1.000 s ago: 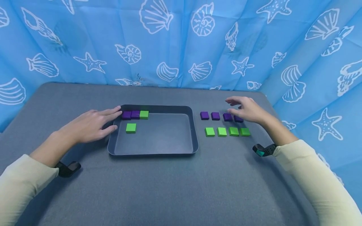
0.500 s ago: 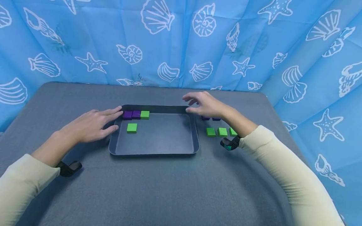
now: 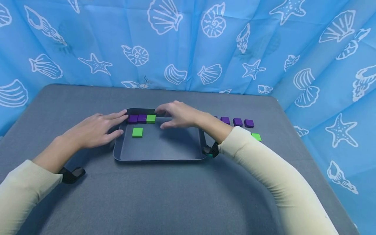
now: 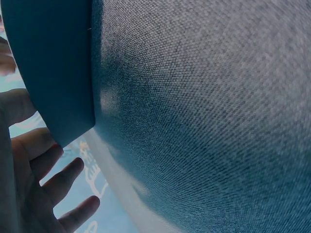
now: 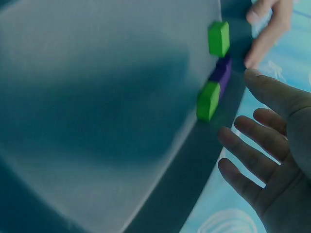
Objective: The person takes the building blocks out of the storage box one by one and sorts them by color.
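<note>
Over the dark tray (image 3: 158, 156), near its back wall, my right hand (image 3: 182, 114) hovers with fingers loosely bent and nothing between them. Just left of it sits a green block (image 3: 151, 118), in line with two purple blocks (image 3: 137, 118) along the tray's back wall. A second green block (image 3: 137, 132) lies apart, in front of that row. My left hand (image 3: 94, 130) reaches to the tray's left side, fingers extended, fingertips at the rim by the back corner. In the right wrist view, the palm and fingers of my right hand (image 5: 272, 145) are bare, beside the tray wall (image 5: 184, 179).
Right of the tray, several purple blocks (image 3: 237, 122) stand in a row on the grey table (image 3: 147, 199). A green block (image 3: 256, 136) shows in front of them; my right forearm hides others. A blue seashell curtain (image 3: 117, 32) hangs behind the table.
My right hand has swept left from above the purple blocks to over the tray, carrying nothing. My left hand and the blocks in the tray have stayed put.
</note>
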Available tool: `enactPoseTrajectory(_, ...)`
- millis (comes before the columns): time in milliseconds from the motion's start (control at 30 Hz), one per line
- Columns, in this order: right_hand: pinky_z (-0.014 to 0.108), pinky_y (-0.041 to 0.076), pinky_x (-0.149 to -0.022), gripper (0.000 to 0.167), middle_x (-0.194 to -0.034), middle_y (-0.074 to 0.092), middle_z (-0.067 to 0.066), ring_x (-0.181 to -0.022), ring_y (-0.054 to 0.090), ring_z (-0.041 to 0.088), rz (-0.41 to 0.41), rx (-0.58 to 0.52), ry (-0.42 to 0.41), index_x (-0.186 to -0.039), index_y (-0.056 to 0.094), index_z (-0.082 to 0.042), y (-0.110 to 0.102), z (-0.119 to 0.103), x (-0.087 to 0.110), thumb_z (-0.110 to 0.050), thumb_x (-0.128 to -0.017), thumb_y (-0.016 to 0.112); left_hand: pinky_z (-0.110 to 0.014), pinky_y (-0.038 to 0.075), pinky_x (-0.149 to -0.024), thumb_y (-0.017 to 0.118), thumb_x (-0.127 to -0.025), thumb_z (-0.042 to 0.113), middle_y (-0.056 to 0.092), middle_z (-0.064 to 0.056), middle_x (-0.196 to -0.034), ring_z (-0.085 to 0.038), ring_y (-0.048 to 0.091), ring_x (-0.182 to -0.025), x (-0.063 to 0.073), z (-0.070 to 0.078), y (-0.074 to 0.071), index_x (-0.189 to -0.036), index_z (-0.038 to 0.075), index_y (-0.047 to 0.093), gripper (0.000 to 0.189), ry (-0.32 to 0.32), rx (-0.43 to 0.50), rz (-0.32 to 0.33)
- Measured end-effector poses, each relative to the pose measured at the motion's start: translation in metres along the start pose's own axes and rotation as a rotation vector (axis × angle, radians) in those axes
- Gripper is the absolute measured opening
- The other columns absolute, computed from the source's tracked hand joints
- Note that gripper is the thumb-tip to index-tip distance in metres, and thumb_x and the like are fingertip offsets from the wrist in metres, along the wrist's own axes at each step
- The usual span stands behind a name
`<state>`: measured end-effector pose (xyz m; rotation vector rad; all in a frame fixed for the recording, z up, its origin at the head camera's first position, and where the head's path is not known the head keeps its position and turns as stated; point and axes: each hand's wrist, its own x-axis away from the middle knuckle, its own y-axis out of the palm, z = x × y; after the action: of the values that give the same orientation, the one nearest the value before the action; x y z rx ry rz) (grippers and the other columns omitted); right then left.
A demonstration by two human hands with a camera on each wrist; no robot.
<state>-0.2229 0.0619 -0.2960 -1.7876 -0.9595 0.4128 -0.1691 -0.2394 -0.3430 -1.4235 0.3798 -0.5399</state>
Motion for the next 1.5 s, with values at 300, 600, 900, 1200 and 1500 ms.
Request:
enactPoseTrajectory(300,0.029,0.045,-0.105,0.058,-0.14,0.06,0.006,-0.125,0.058,0.018,-0.066,0.033,-0.042,-0.143,0.052,-0.007,0.022,-0.024,-0.028,-0.028,-0.093,0.072,-0.069,0.034,-0.104,0.053,-0.102,0.036,0.033,-0.021,-0.158,-0.044,0.051,-0.128,0.001,0.0,-0.001,-0.153,0.003,0.036,0.063,0.0,0.005,-0.003)
enactPoseTrajectory(600,0.026,0.042,-0.107,0.059,-0.141,0.058,0.005,-0.129,0.055,0.015,-0.1,0.0,-0.067,-0.144,0.051,-0.007,0.034,-0.03,-0.042,-0.026,-0.093,0.073,-0.069,0.035,-0.103,0.052,-0.102,0.036,0.032,-0.02,-0.158,-0.044,0.053,-0.127,0.001,-0.001,-0.001,-0.153,0.003,0.035,0.064,0.008,0.007,0.001)
enactPoseTrajectory(900,0.027,0.04,-0.11,0.06,-0.141,0.059,0.005,-0.127,0.056,0.011,-0.141,-0.036,0.001,-0.143,0.051,-0.008,0.036,-0.025,-0.05,-0.024,-0.09,0.075,-0.069,0.036,-0.103,0.052,-0.102,0.038,0.032,-0.02,-0.158,-0.044,0.053,-0.127,0.0,0.0,-0.001,-0.153,0.003,0.035,0.064,0.007,0.007,-0.005)
enactPoseTrajectory(1200,0.026,0.046,-0.102,0.062,-0.131,0.065,0.005,-0.119,0.061,0.012,-0.125,0.0,0.023,-0.14,0.056,-0.008,0.038,-0.032,-0.056,-0.031,-0.087,0.079,-0.068,0.037,-0.102,0.052,-0.102,0.039,0.033,-0.019,-0.158,-0.044,0.053,-0.127,0.001,-0.002,-0.001,-0.154,0.004,0.035,0.065,0.011,0.011,0.006)
enactPoseTrajectory(1500,0.026,0.048,-0.1,0.062,-0.128,0.067,0.002,-0.117,0.063,0.01,-0.114,0.062,0.053,-0.139,0.057,-0.01,0.039,-0.037,-0.057,-0.035,-0.086,0.079,-0.068,0.037,-0.102,0.052,-0.102,0.039,0.033,-0.019,-0.158,-0.044,0.053,-0.126,0.001,-0.001,0.0,-0.153,0.004,0.036,0.065,0.017,0.014,0.012)
